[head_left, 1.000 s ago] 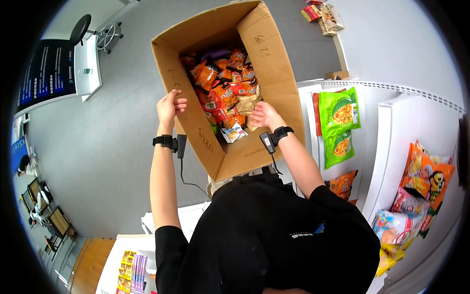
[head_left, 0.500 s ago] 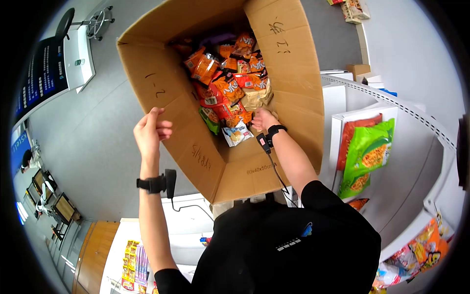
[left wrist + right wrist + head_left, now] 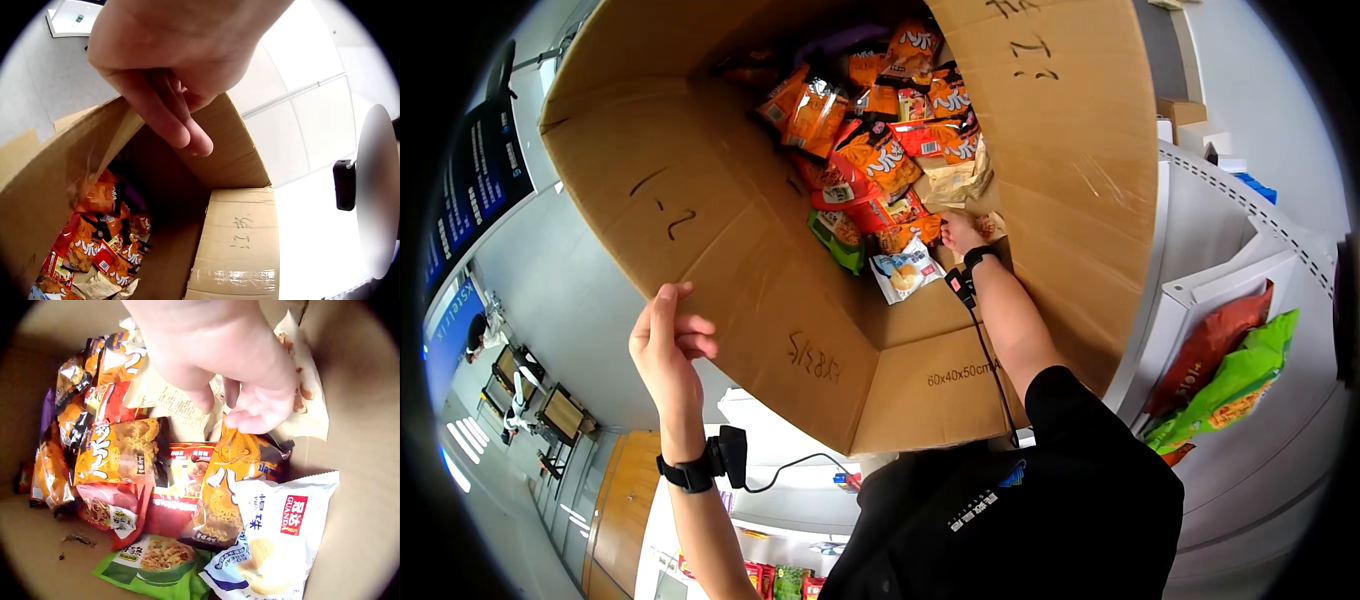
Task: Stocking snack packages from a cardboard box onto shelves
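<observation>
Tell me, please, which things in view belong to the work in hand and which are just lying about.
Belonging to the work, it seems:
right hand, at an orange packet
left hand, holding nothing
cardboard box
white packet and green packet inside it

Just lying about, it seems:
green bag and red bag, outside
small carton

Snack packets (image 3: 878, 165) heaped inside the box (image 3: 770, 265)

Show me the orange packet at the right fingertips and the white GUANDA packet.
Orange packet (image 3: 220, 492), right wrist view: on its printed front.
White GUANDA packet (image 3: 272, 536), right wrist view: front, near centre.
</observation>
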The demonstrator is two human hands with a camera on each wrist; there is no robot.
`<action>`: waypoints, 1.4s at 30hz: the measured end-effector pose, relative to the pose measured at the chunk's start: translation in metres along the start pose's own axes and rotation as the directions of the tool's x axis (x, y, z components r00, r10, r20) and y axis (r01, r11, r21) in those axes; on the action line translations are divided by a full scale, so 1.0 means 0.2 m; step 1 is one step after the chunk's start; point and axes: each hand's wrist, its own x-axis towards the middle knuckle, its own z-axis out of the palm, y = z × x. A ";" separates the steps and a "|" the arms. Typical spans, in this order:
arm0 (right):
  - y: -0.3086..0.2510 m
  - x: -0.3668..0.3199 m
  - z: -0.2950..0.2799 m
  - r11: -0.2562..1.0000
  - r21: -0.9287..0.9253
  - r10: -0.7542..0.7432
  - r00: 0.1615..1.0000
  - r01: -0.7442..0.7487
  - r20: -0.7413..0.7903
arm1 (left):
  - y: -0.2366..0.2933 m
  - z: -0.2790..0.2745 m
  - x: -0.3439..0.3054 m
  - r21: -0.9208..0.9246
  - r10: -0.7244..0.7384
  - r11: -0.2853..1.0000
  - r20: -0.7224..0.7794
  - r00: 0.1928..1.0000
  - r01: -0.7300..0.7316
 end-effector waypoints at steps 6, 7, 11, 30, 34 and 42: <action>0.04 0.06 0.04 0.920 -0.312 -0.255 0.967 0.238 -0.014 | -0.03 -0.04 0.03 -0.010 0.003 1.000 0.056 0.998 -0.003; 0.06 0.08 0.03 0.853 -0.432 -0.336 0.942 0.291 -0.028 | -0.03 -0.04 0.03 -0.012 0.003 1.000 0.064 0.998 -0.002; 0.09 0.11 0.06 0.745 -0.601 -0.424 0.901 0.290 -0.091 | -0.03 -0.03 0.02 -0.001 -0.002 1.000 0.064 0.998 0.002; -0.20 -1.04 0.35 0.725 -0.321 -0.628 0.776 0.609 0.054 | -0.04 -0.10 -0.02 -0.237 0.118 0.970 0.253 0.960 -0.057; -0.18 -1.33 0.31 0.729 -0.174 -0.667 0.744 0.662 0.033 | -0.05 -0.12 -0.01 -0.268 0.163 0.960 0.288 0.944 -0.084; -0.07 -2.02 0.26 0.677 -0.010 -0.730 0.673 0.736 0.116 | -0.12 -0.13 -0.01 -0.357 0.260 0.923 0.309 0.915 -0.142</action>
